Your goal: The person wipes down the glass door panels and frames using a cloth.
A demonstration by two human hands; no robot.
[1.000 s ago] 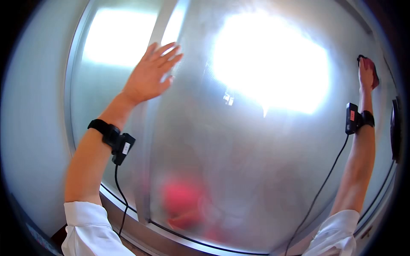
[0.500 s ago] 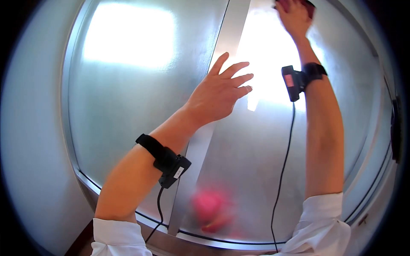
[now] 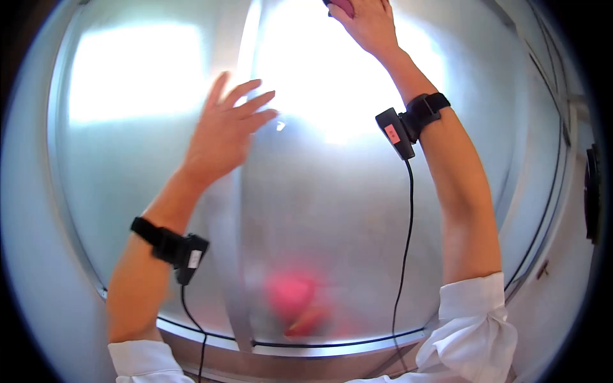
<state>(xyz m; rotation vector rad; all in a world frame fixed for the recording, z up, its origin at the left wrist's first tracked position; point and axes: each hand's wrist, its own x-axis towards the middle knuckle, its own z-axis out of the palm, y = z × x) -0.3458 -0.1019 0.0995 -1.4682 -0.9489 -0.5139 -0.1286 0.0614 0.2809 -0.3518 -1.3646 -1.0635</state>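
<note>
My right hand [image 3: 370,24] is high up against a frosted glass panel [image 3: 345,210], its fingers over a maroon cloth [image 3: 343,6]. Most of the cloth is cut off by the top edge or lies under the hand, so its full shape is hidden. My left hand [image 3: 225,131] is raised with fingers spread, near the metal frame bar [image 3: 223,255] between two panes. Nothing is in it; whether its palm touches the surface, I cannot tell.
Behind the glass, a blurred pink shape [image 3: 297,297] shows low down. Black wrist devices, left [image 3: 175,249] and right [image 3: 408,124], trail cables. A second frosted pane [image 3: 128,166] is at left, pale walls [image 3: 25,210] flank the frame, and a dark round object [image 3: 592,191] is at far right.
My right hand has moved left across the glass with the maroon cloth. The left hand also appears further left, still spread. The view has shifted somewhat to the right.
</note>
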